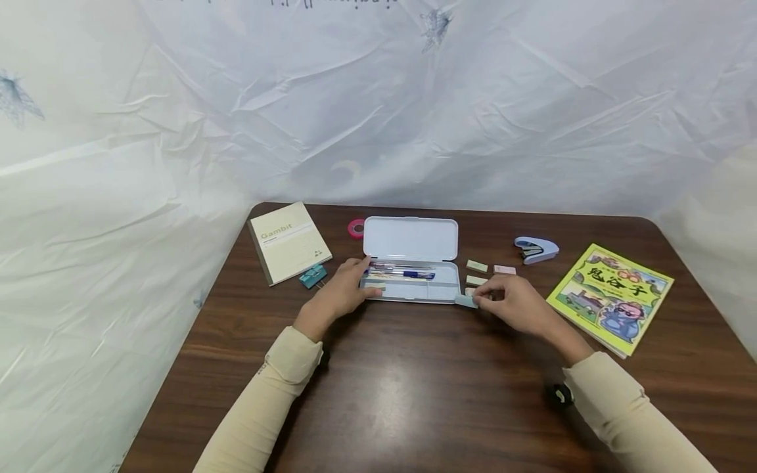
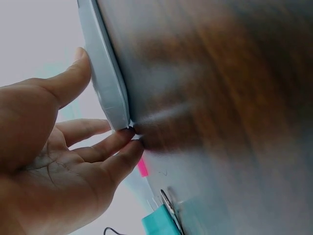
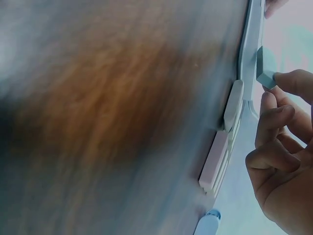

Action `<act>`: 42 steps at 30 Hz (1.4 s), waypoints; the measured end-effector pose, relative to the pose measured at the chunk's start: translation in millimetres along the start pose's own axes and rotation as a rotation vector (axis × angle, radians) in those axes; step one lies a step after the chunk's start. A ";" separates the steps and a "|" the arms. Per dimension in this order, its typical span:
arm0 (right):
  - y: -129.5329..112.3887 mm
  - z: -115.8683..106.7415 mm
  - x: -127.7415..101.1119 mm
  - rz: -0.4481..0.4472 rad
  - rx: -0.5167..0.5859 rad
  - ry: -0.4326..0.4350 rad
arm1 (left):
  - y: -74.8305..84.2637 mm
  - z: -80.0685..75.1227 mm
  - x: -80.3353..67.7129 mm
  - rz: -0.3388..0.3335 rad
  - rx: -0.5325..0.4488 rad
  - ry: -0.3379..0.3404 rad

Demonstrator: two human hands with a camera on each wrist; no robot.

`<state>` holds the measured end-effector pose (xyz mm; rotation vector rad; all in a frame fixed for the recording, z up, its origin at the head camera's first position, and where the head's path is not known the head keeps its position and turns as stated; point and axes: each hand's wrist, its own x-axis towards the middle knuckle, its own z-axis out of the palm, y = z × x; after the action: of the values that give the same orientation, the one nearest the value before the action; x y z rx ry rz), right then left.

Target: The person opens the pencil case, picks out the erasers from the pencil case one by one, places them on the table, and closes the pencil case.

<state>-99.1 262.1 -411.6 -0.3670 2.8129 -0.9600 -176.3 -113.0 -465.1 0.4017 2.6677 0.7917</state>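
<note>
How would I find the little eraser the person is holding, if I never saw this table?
Find the open pencil case in the middle of the brown table. At its front right corner, the right hand pinches a small eraser. It is grey-blue, while the erasers lying behind it are pale green and pink.

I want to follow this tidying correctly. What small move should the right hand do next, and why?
Probably carry the blue eraser, pinched by the right hand, over the rim into the open pencil case. The eraser is at the case's right corner, and the left hand steadies the case's other end.
</note>
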 end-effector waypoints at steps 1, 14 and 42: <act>1.3 0.0 -1.3 -0.001 0.001 0.002 | -0.7 0.3 0.2 0.002 0.002 0.002; 17.5 5.2 -11.6 -0.028 -0.037 -0.030 | -8.4 3.1 8.3 -0.007 0.014 -0.023; 16.7 9.6 -15.4 0.009 -0.047 0.021 | -2.9 0.7 2.3 -0.017 -0.009 -0.020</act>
<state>-85.3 273.5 -428.5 -0.3518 2.8581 -0.9025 -178.6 -114.2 -467.9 0.3820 2.6445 0.7901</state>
